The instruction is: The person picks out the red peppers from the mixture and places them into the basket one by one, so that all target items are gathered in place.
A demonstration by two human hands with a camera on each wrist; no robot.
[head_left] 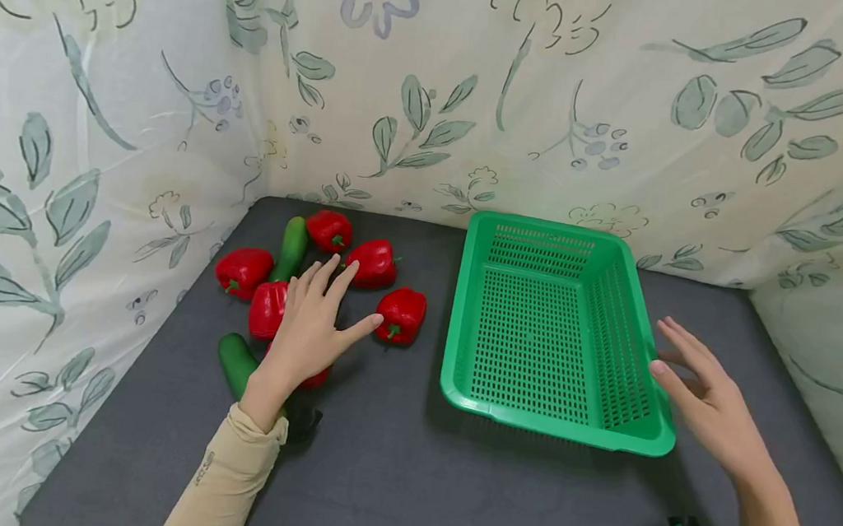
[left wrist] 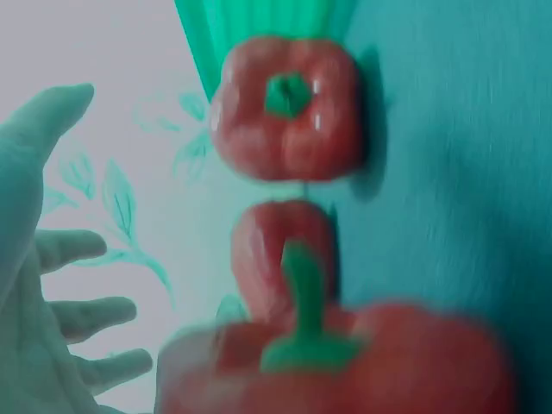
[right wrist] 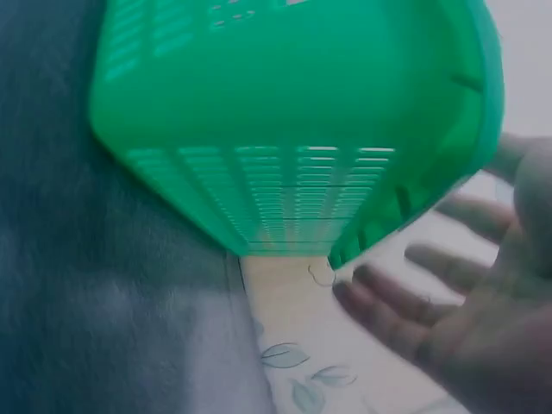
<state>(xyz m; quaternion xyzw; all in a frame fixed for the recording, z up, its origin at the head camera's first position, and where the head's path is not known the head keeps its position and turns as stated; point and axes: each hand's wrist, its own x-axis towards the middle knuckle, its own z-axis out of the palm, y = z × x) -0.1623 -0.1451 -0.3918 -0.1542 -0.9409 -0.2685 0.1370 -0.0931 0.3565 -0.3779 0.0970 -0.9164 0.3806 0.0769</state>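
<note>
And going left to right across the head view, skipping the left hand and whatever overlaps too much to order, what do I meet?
Leftmost red bell pepper, upper cucumber, farthest red bell pepper, next red bell pepper, rightmost red bell pepper, green perforated basket, right hand.

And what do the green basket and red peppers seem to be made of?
Green basket: probably moulded plastic, slightly glossy; uniform colour, regular slots. Red peppers: glossy surface with bright highlights; moulded plastic or real flesh, the look leaves that open.
</note>
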